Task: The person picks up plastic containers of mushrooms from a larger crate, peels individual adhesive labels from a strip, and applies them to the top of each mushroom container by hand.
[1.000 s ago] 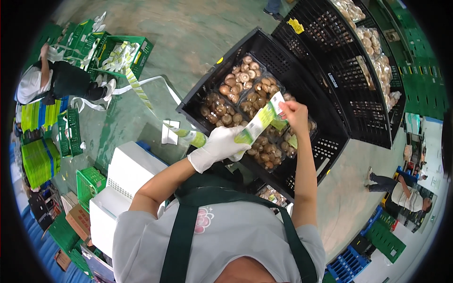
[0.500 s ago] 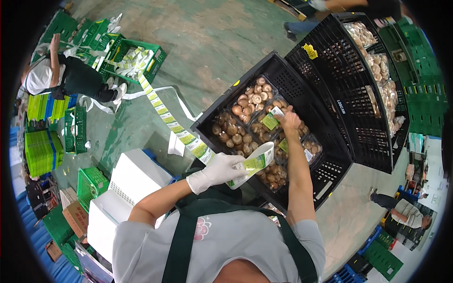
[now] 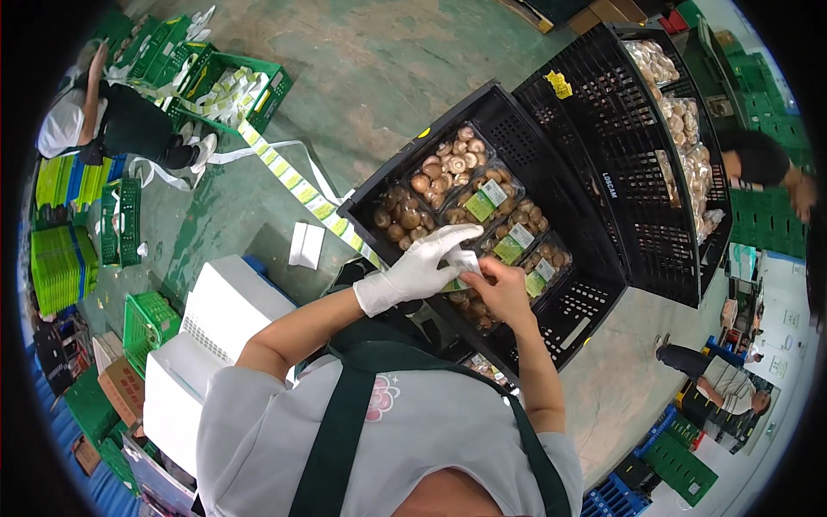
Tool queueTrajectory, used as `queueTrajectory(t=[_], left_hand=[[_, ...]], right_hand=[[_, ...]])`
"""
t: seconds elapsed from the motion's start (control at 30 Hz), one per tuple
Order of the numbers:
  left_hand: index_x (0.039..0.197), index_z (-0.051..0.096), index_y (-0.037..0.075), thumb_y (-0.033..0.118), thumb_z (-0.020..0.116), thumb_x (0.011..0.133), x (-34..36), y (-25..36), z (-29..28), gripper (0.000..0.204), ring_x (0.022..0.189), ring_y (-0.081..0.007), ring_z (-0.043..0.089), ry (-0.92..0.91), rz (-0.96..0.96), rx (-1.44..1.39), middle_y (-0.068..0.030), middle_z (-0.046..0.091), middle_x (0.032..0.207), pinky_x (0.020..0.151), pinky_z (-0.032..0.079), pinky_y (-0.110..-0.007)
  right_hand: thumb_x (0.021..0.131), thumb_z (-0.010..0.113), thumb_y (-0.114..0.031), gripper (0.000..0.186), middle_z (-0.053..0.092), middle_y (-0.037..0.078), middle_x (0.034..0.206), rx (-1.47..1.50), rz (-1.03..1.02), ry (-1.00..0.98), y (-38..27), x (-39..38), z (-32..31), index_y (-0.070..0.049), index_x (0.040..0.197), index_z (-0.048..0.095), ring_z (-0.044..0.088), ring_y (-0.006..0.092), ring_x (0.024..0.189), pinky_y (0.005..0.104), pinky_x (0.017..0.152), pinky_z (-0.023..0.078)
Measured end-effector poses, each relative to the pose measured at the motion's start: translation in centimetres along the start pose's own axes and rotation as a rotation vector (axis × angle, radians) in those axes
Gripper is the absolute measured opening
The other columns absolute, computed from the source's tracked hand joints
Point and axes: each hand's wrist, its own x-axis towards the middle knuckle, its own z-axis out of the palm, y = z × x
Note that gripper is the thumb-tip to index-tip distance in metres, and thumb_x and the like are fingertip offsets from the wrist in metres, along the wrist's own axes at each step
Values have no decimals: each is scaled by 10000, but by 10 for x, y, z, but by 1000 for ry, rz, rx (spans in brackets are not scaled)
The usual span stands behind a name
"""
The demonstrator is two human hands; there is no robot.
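Note:
My left hand (image 3: 419, 270), in a white glove, closes on a strip of green-and-white printed labels (image 3: 295, 183) trailing from the floor at the far left. Beside it my bare right hand (image 3: 502, 291) pinches the strip's white loose end, and the fingers of both hands nearly touch. Under them stands a black crate (image 3: 519, 138) holding several clear-wrapped trays of brown mushrooms (image 3: 450, 168). One green-and-white label (image 3: 485, 201) lies on a middle tray, with another label (image 3: 514, 244) and a third label (image 3: 540, 277) on the trays nearer the right. My hands partly cover the nearest trays.
An upright-walled black crate (image 3: 616, 189) with bagged mushrooms (image 3: 685, 121) adjoins on the right. A green crate (image 3: 274, 86) of label strips sits at far left, near a bending person (image 3: 129, 121). White foam boxes (image 3: 228, 302) stand left of me. Another person's arm (image 3: 767, 164) shows at right.
My right hand has drawn back from a middle tray, leaving a label on it, and now meets my left hand at the strip's end. My left hand has risen slightly.

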Motion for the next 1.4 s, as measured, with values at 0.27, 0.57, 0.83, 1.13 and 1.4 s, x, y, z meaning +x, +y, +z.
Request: queueTrajectory(t=[0.27, 0.57, 0.83, 1.13, 1.4], left_hand=[[748, 639, 37, 247, 742, 710, 0, -11, -27, 237, 584, -111, 603, 48, -456, 88, -77, 629, 651, 549, 463, -247], [823, 638, 71, 320, 696, 759, -26, -11, -84, 263, 583, -98, 569, -236, -600, 150, -48, 625, 686, 546, 452, -269], [802, 645, 67, 293, 713, 755, -25, -4, -87, 241, 584, -57, 551, -123, -578, 31, -33, 621, 661, 537, 448, -243], [729, 622, 54, 150, 718, 775, 0, -24, -104, 143, 536, -16, 397, 178, -571, -390, 61, 512, 593, 466, 317, -196], [875, 658, 32, 155, 683, 806, 0, -3, -102, 144, 690, -50, 576, 70, -606, -331, -14, 654, 790, 596, 446, -182]], right_hand=[[785, 667, -149, 128, 593, 55, 569, -121, 98, -85, 3, 50, -14, -24, 813, 673, 490, 96, 462, 257, 447, 372], [614, 794, -363, 430, 660, 147, 785, -371, 52, 84, 117, 212, -10, -40, 838, 620, 643, 276, 738, 359, 639, 486], [626, 764, -430, 693, 632, 168, 865, -1056, 30, 356, 122, 230, 50, -75, 1111, 419, 612, 335, 849, 444, 712, 493], [789, 685, -236, 252, 627, 49, 697, -63, 108, 234, 43, 95, 2, 1, 852, 632, 566, 111, 632, 239, 605, 440], [812, 672, -223, 227, 593, 3, 679, 89, 88, 248, 11, 21, 11, -8, 871, 632, 515, 67, 608, 218, 565, 406]])
